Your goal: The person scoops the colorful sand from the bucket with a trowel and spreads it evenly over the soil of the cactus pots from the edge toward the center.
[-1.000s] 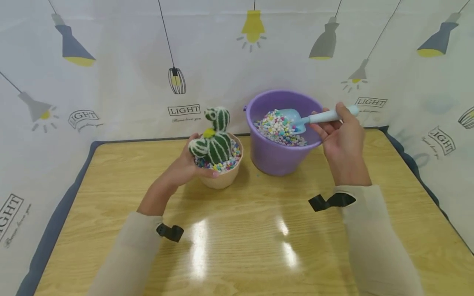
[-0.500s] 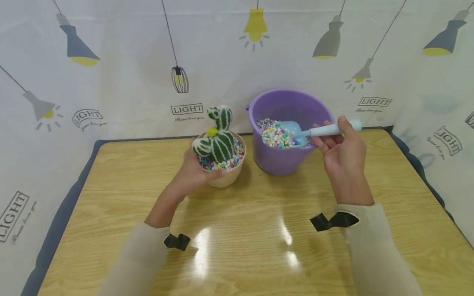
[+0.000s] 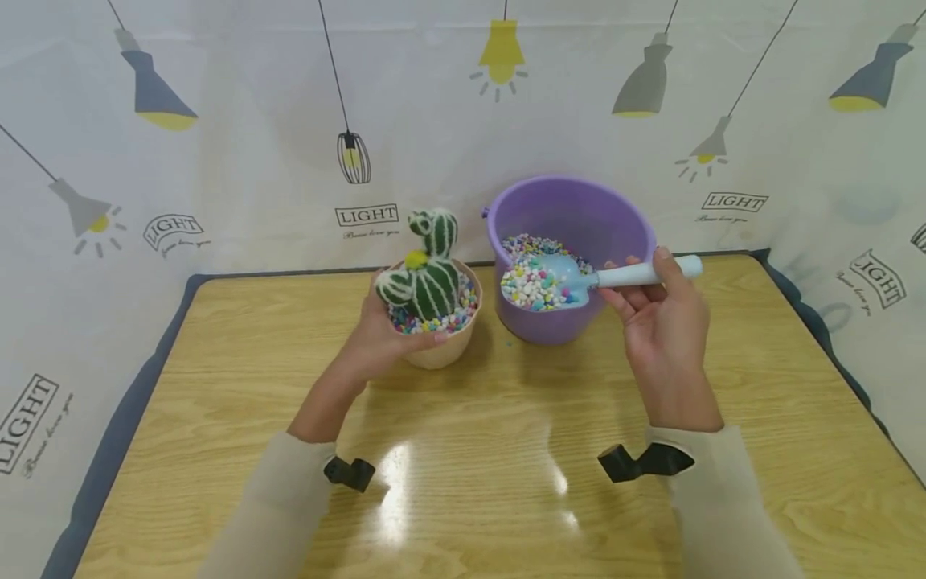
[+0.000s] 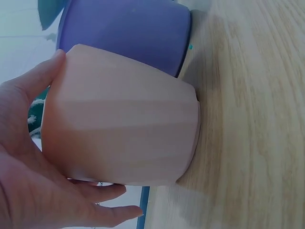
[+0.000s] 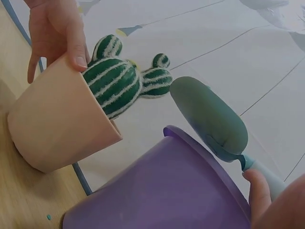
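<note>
In the head view my left hand [image 3: 379, 330] grips a pale peach flowerpot [image 3: 444, 351], thumb along its near rim. The pot stands on the table. A green, white-striped cactus [image 3: 434, 289] with a yellow tuft rises from coloured pebbles inside it. My right hand [image 3: 669, 326] holds a light blue hand shovel [image 3: 637, 274] by its handle. Its blade, heaped with pebbles [image 3: 534, 287], is over the near rim of a purple bucket [image 3: 546, 322]. The right wrist view shows the underside of the blade [image 5: 209, 119] above the rim, near the cactus top.
More pebbles [image 3: 538, 245] lie in the bucket. One stray pebble [image 3: 509, 344] is on the wooden table [image 3: 470, 450] between pot and bucket. A white cloth [image 3: 275, 161] printed with lamps hangs close behind both.
The loaded shovel has come up from inside the bucket and toward me, its blade now over the near rim. My left hand keeps its grip on the flowerpot, which stays about in place.
</note>
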Demonstrator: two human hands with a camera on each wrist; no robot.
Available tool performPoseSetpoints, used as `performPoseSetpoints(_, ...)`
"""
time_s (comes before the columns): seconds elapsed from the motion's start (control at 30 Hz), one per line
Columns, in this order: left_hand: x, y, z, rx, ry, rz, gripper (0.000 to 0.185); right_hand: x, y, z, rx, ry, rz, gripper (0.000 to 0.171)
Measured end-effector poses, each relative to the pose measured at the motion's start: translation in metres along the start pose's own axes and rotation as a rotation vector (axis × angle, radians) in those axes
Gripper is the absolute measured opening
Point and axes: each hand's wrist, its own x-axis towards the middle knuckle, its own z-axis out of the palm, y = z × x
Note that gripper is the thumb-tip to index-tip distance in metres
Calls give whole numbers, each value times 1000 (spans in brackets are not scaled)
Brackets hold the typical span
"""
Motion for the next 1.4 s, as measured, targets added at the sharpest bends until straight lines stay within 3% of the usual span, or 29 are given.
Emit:
performPoseSetpoints(0.33,3,1,-11,-52,-99,-108,102,-11,12,0,-18,-23,-58,33)
performPoseSetpoints(0.73,4,2,-24,-11,-204,-224,119,-23,37,-1,-84,-35,-107,25)
performPoseSetpoints(1.07,12,-2,-34,-32,-297,-171,118,-29,56,1,-121,-48,-208,24)
performPoseSetpoints(1.4,13,-4,-38,-7,-322,-192,120,-33,69,9,-189,-67,-337,24)
